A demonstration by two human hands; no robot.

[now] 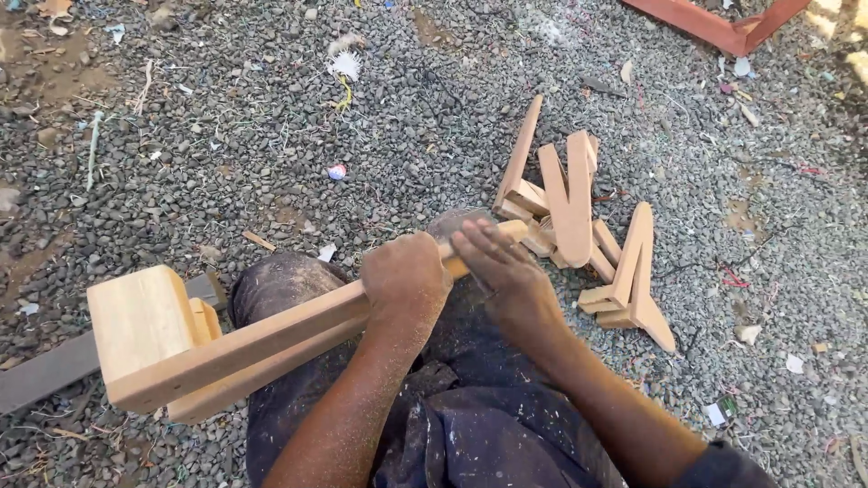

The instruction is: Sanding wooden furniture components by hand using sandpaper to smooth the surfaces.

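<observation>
Wooden slat (271, 339) laid across lap, gripped mid-length by left hand (404, 276) in closed fist; right hand (499, 271) pressed flat near slat's far end; pile of shaped pieces (579, 226) lying beyond slat on gravel (226, 136), apparently finished; slat seemingly unfinished

Open gravel left, clutter right

The pile of wooden pieces (579, 217) blocks the gravel ground (226, 163) just right of both hands; toward the far-left edge it lies open, only litter.

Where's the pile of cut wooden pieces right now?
Head view: the pile of wooden pieces lies on the gravel ground, right of centre, just beyond the right hand and the far end of the wooden bar.
</observation>
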